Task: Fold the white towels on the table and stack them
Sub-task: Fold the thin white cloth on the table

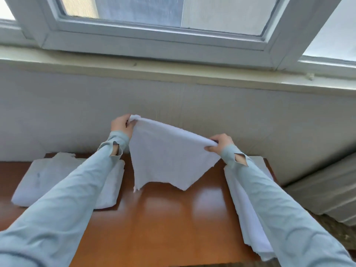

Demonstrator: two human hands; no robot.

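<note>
Ragged white cloth towel (pixel 169 151): held aloft at frame centre above the glossy brown wooden desk (pixel 163 218), top corners pinched by fingers of left hand (pixel 122 125) and right hand (pixel 220 143). Folded white towel stack (pixel 46 180): lower left.

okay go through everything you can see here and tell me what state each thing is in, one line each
Left hand: grips the towel's top corner.
Right hand: grips the other top corner.
White terry towel held up: hanging above the table, lower edge ragged.
White folded towel stack: lying at left.
White loose towel pile: draped at right.
White-framed window: closed.
</note>
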